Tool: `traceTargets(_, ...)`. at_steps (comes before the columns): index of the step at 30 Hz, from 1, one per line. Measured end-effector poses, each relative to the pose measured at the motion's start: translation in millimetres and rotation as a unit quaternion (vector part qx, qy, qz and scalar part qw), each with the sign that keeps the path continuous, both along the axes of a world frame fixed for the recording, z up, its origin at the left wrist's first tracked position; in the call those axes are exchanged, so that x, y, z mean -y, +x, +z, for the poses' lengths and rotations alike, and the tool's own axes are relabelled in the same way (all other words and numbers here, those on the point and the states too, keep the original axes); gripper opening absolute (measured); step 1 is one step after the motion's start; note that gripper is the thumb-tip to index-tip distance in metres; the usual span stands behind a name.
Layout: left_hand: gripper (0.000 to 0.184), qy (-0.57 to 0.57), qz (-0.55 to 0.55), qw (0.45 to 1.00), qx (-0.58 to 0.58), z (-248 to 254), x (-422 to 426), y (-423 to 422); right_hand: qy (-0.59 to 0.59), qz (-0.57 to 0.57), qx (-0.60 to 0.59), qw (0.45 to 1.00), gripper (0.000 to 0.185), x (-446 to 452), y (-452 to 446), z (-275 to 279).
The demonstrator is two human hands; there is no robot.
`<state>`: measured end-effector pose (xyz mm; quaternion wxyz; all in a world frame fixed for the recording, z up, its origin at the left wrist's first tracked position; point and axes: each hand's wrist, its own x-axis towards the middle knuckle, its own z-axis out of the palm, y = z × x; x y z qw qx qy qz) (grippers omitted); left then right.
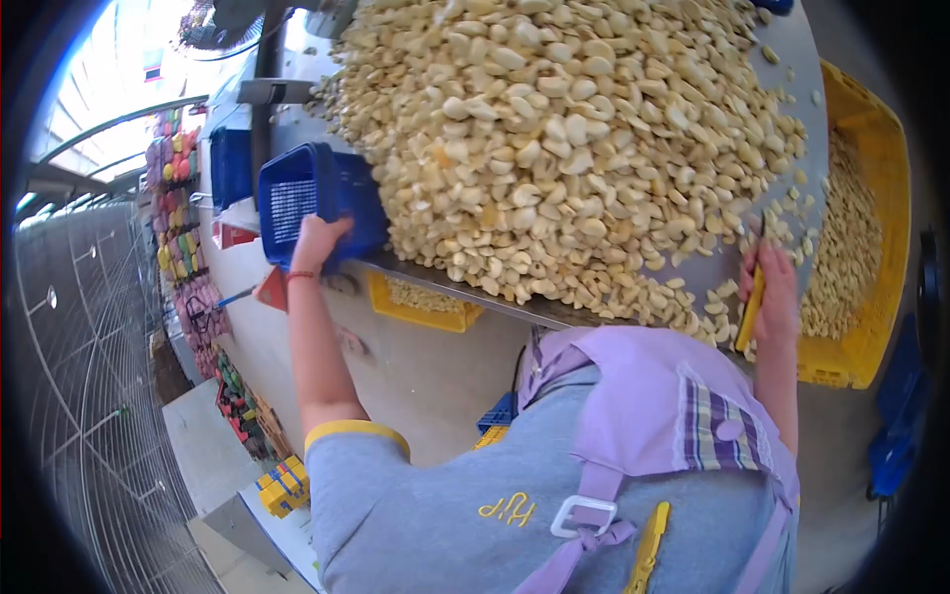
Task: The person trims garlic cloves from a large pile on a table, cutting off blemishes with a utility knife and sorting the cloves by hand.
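A large heap of pale cream pieces (564, 129), looking like big split beans or nut halves, covers the metal table (693, 277). My left hand (319, 243) reaches out at the far left, closed on the near rim of a blue plastic basket (289, 203) with slotted walls. The basket stands tilted beside the heap's left edge. At the table's right side, my right hand (779, 282) is wrapped round a yellow-handled knife (753, 309), its short dark blade pointing away from me. A few loose pieces lie about this hand.
A yellow crate (893, 218) with more pieces stands below the table's right edge. Another yellow crate (455, 319) sits under the left side. A second blue bin (231, 168) is beyond the basket. A yellow cutter (648, 549) hangs at the front of my lilac apron (633, 396).
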<state>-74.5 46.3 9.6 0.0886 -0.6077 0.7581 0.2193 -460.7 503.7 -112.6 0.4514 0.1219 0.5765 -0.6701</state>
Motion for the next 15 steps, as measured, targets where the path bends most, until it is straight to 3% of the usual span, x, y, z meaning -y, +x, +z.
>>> traceTargets(1,0.027,-0.009,-0.039,0.999,0.017,0.3,-1.7,-9.7,-0.007,0.019,-0.001,1.000,0.015,1.0,1.0,-0.3)
traceTargets(2,0.032,0.024,-0.005,0.999,0.035,-5.2,11.2,3.6,-0.007,0.028,-0.006,1.000,0.014,0.9,0.0,0.0)
traceTargets(4,0.043,0.027,-0.014,1.000,-0.007,1.7,-1.6,-13.8,-0.001,0.022,-0.013,1.000,0.016,-2.8,-2.1,10.0)
traceTargets(6,0.056,-0.217,-0.147,0.959,0.104,-5.0,14.4,0.1,-0.022,-0.012,-0.012,1.000,0.018,-15.7,-6.8,11.3)
traceTargets(8,0.051,-0.500,-0.146,0.845,0.120,12.4,-30.5,-55.9,-0.042,-0.043,-0.005,0.998,0.020,-25.2,-12.0,7.4)
traceTargets(11,0.036,-0.413,-0.129,0.876,-0.215,19.2,-130.8,-155.5,-0.054,-0.080,-0.001,0.995,0.023,-40.1,-17.3,4.2)
traceTargets(12,0.025,-0.382,-0.200,0.873,-0.228,8.8,-163.1,-180.4,-0.051,-0.083,-0.002,0.995,0.023,-42.3,-17.0,4.1)
traceTargets(13,0.021,-0.265,-0.262,0.886,-0.275,-5.0,-191.5,-200.6,-0.051,-0.084,-0.003,0.995,0.023,-42.6,-17.3,4.0)
traceTargets(15,0.018,-0.074,-0.276,0.919,-0.272,-42.0,-250.8,-243.6,-0.046,-0.075,-0.012,0.996,0.023,-40.9,-16.1,7.3)
